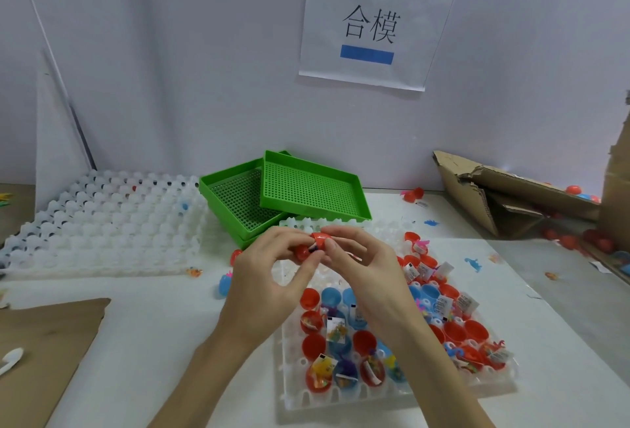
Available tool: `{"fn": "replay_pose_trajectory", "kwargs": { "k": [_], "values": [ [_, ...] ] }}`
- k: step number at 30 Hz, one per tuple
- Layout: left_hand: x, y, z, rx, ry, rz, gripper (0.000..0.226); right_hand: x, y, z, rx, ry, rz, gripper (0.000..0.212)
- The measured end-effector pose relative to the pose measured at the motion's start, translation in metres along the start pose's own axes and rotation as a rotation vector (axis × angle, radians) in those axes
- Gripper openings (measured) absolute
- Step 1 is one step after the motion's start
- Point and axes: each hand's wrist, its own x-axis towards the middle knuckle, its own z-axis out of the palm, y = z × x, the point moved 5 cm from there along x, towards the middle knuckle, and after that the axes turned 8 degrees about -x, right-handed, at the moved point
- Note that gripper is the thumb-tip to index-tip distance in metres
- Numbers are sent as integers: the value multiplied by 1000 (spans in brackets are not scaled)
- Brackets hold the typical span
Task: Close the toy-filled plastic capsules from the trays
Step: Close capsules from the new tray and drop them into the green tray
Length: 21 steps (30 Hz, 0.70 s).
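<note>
Bare white tabletop [163, 332] left of the filled capsule tray [392, 390]: free passage. Blocked behind by stacked green trays [306, 189], far left by empty white trays [102, 223], right by torn cardboard [511, 195].

- The red capsule [315, 246] was mostly covered by the fingers of the left hand [272, 277] and right hand [361, 270]; whether its halves had met could not be told.
- The arms hid part of the capsule tray [341, 397].
- The cardboard box [518, 195] ran off the right edge.
</note>
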Motion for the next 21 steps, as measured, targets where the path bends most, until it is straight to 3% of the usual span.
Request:
{"fn": "replay_pose_trajectory", "kwargs": {
  "k": [5,12,21],
  "values": [
    [0,-7,1,-35,40,-83,16,0,-2,0,-9,-10,-27,18],
    [-5,-27,-3,-473,128,-436,21,1,-3,4,-197,-24,-108,17],
    [2,-14,-7,-503,46,-342,23,1,-6,5,-148,53,-192,17]
  ]
}}
